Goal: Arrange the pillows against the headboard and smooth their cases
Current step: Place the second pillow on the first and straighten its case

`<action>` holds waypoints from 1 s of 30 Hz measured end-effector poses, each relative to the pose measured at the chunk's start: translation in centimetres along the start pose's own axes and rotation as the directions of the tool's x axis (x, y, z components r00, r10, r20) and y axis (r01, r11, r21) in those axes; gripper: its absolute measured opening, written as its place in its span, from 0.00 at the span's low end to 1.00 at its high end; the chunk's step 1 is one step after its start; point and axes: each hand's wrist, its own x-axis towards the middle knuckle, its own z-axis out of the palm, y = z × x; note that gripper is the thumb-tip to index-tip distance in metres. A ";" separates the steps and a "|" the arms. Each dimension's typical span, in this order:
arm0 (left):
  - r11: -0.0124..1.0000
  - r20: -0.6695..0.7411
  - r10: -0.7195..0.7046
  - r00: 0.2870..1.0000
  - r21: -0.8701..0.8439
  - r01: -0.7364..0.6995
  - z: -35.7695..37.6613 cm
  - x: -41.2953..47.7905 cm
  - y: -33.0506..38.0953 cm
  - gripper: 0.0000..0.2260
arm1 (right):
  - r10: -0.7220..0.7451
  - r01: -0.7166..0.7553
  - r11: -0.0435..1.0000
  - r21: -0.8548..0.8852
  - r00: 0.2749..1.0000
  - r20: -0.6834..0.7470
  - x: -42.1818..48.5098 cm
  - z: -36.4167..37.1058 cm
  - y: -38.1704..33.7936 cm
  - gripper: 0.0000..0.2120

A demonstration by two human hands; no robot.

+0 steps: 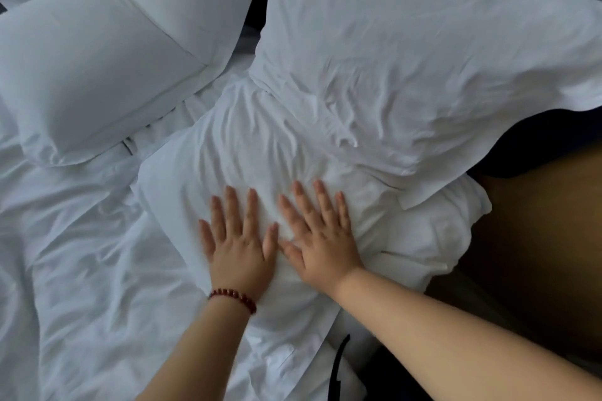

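Both palms flat, fingers spread — left hand (239,246), right hand (321,239) pressing wrinkled near pillow (260,153), thumbs touching.

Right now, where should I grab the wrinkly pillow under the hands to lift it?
Probably by its near-left corner, coming from the left. That edge of the wrinkled pillow lies free on the bedding, while its far right side is tucked under the bigger pillow. The left hand and right hand press flat on its middle, so grab clear of them.
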 end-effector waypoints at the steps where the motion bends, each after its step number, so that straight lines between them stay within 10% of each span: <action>1: 1.000 -0.011 0.026 1.000 -0.004 -0.026 1.1 -2.2 -0.3 0.29 | -0.051 0.051 0.999 0.018 0.999 0.003 -1.9 0.5 -0.8 0.29; 11: 0.977 0.150 0.166 0.975 0.113 -0.184 4.7 -13.6 -1.3 0.33 | -0.250 0.241 0.968 0.073 0.887 0.389 -13.9 0.6 -0.1 0.27; 18: 0.994 0.261 -0.019 0.965 0.111 -0.011 4.9 -15.0 3.5 0.37 | -0.004 -0.144 0.968 0.204 0.809 0.588 -15.9 -3.8 2.3 0.26; 23: 0.960 0.501 0.089 0.861 0.186 -0.208 4.5 -17.5 6.3 0.39 | 0.226 -0.440 0.876 0.199 0.738 0.636 -20.4 -7.0 6.1 0.25; 30: 0.960 0.643 0.139 0.753 0.099 -0.261 5.9 -21.5 12.4 0.19 | 0.463 -0.684 0.701 0.201 0.652 0.600 -31.5 -10.1 10.5 0.20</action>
